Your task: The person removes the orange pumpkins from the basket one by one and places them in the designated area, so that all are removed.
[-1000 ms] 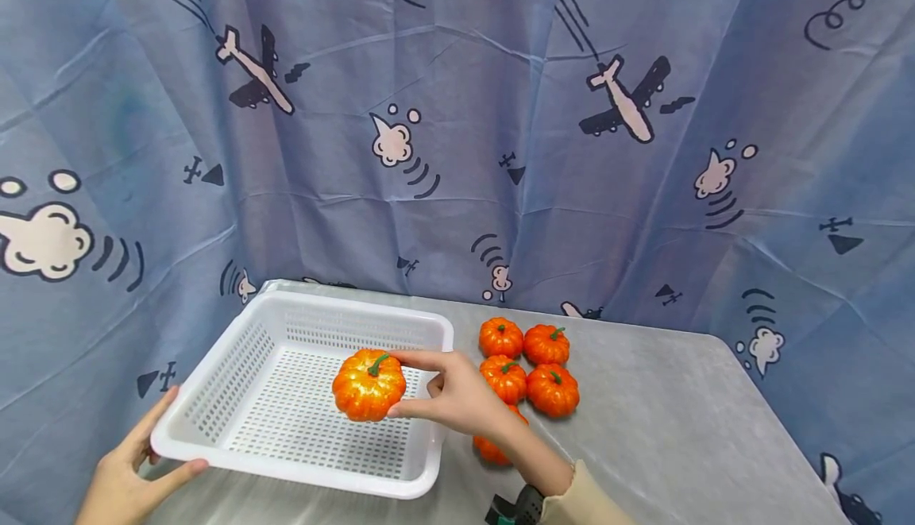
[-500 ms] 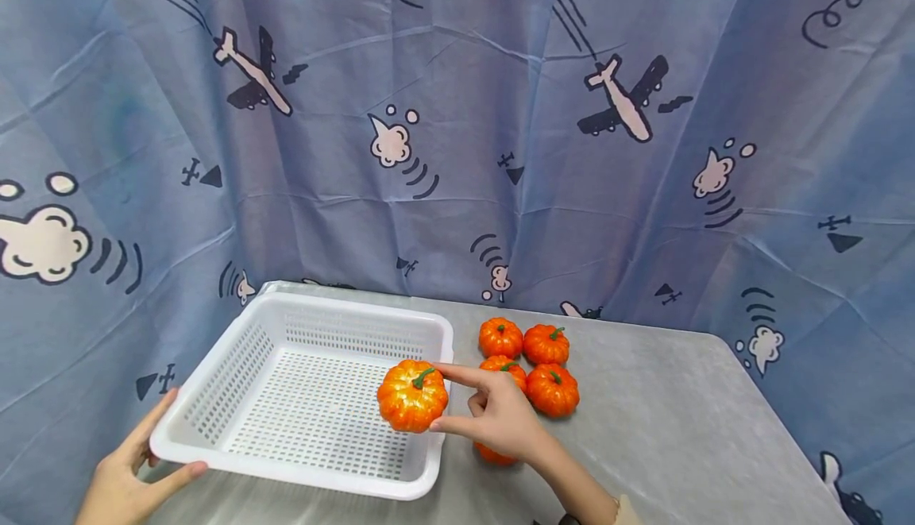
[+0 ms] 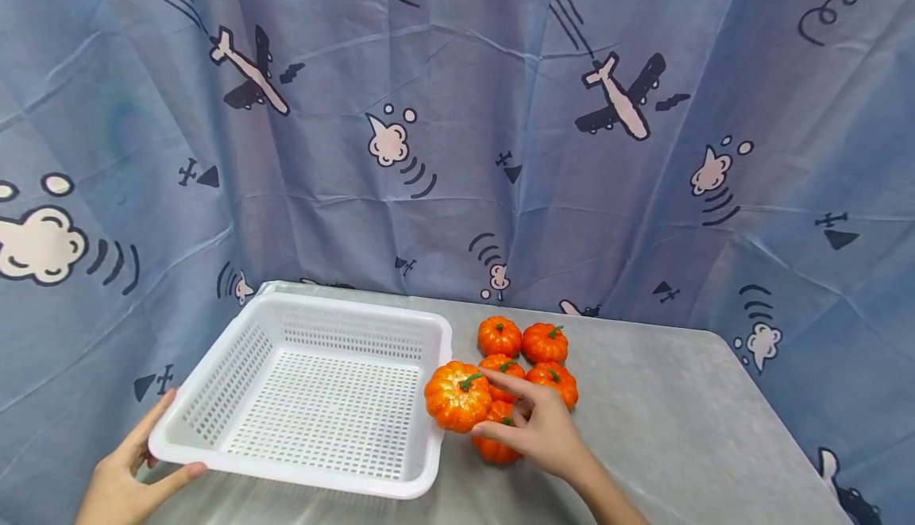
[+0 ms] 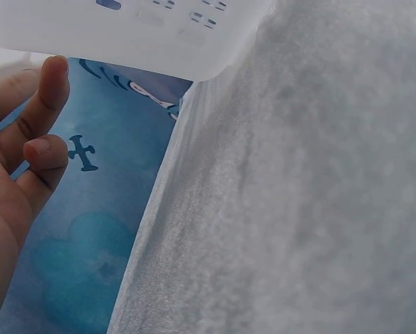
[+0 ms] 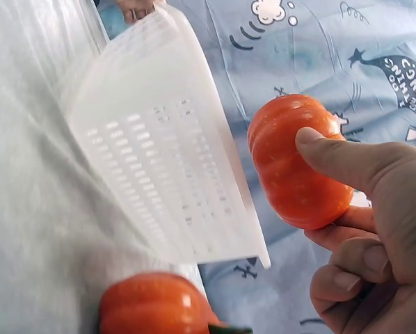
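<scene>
A small orange pumpkin [image 3: 457, 399] with a green stem is pinched between the thumb and fingers of my right hand [image 3: 543, 430]. It is held up at the right rim of a white perforated plastic basket [image 3: 286, 472]. In the right wrist view, the thumb presses one side of this pumpkin [image 5: 291, 163] and fingers support the other, clear of the basket wall [image 5: 145, 167]. At the basket's front left corner, my left hand [image 3: 129, 469] grips the rim, thumb at the front and fingers along the left side. Nothing lies inside the basket.
Several similar pumpkins [image 3: 499, 337] sit clustered on the grey-covered table [image 3: 643, 414], just right of the basket; the held pumpkin and right hand partly hide some. A blue curtain [image 3: 457, 152] with airplane prints hangs behind the table.
My right hand has carried the pumpkin rightward, from above the basket's interior to its right rim near the other pumpkins. The left hand and basket have stayed in place.
</scene>
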The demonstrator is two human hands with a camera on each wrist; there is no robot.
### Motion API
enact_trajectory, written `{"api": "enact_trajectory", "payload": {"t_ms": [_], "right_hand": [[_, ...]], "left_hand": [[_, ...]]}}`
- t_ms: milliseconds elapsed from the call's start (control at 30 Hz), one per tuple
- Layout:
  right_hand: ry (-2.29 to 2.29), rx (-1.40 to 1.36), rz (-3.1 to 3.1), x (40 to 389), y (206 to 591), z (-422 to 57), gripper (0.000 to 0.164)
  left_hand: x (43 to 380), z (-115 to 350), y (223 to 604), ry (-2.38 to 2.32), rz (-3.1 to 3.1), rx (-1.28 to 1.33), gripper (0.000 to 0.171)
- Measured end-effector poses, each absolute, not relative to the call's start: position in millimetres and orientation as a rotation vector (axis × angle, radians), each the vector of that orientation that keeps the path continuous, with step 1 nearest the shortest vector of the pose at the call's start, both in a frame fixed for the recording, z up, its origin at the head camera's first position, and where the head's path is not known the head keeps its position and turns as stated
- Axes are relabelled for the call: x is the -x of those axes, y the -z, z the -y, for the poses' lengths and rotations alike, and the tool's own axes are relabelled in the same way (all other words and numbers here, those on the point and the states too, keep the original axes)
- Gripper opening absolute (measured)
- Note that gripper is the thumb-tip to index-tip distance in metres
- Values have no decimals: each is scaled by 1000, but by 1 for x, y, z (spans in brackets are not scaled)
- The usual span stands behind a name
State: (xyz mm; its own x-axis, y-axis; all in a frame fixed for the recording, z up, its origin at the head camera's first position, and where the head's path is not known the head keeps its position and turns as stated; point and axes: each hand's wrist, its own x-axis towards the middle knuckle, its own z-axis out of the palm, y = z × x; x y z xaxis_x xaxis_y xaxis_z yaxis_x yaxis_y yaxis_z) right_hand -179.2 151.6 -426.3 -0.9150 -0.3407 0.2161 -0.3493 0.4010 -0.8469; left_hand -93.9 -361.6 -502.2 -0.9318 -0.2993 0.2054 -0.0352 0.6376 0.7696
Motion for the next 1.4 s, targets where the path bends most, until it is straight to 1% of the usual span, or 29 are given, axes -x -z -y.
{"api": "enact_trajectory", "payload": {"t_ms": [133, 300, 567, 767, 1033, 1233, 1400], "right_hand": [[-1575, -651, 2558, 178, 431, -164, 63], [-1575, -575, 2549, 176, 435, -180, 62], [-1689, -229, 2614, 168, 443, -206, 68], [-1689, -88, 2589, 163, 450, -225, 70], [-1587, 111, 2643, 155, 460, -248, 73], [-1598, 183, 2720, 153, 470, -264, 76], [-1602, 214, 2798, 154, 481, -274, 75]], "left_hand": [[93, 362, 504, 1191, 2530, -253, 109], [93, 361, 503, 1194, 2530, -252, 109], [93, 360, 502, 1186, 2537, -255, 109], [94, 361, 501, 1163, 2570, -308, 111], [93, 360, 504, 1186, 2521, -241, 109], [93, 360, 502, 1166, 2544, -267, 110], [93, 359, 502, 1171, 2527, -252, 109]]}}
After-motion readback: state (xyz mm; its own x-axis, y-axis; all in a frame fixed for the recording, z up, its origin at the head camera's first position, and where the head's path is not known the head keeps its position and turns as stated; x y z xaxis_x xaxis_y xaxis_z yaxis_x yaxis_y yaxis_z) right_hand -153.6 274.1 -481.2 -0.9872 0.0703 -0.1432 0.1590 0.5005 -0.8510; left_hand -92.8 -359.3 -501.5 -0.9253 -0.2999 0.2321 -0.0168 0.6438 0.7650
